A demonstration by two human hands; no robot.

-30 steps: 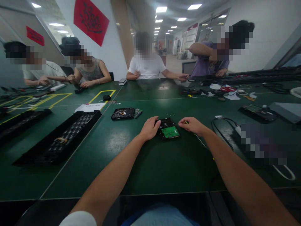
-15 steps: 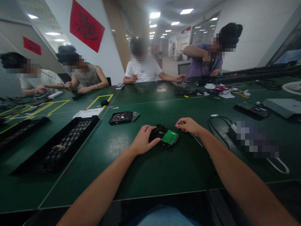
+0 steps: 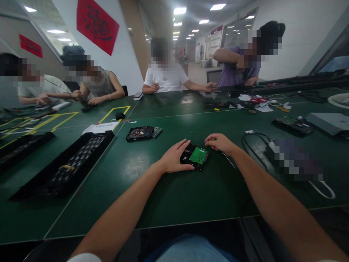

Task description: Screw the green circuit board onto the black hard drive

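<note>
A black hard drive with a green circuit board [image 3: 198,155] lies on the green table in front of me. My left hand [image 3: 174,157] grips it from the left, fingers along the far edge and thumb along the near edge, covering its left end. Just right of the drive, my right hand [image 3: 221,142] is closed around a screwdriver [image 3: 229,161]. A bit of its yellowish handle shows at the fingers, and the thin metal shaft points down and right, away from the drive. Several tiny screws [image 3: 195,132] lie on the table beyond the drive.
An opened hard drive [image 3: 139,133] with a small loose board [image 3: 157,131] sits farther left. Long black trays [image 3: 65,167] stand at the left. To the right are a cable [image 3: 255,151], another drive [image 3: 293,125] and a grey box [image 3: 328,123]. Several people sit across the table.
My left hand has shifted right and spread across the hard drive's two long edges. The drive has turned slightly and moved a little right. My right hand still holds the screwdriver.
</note>
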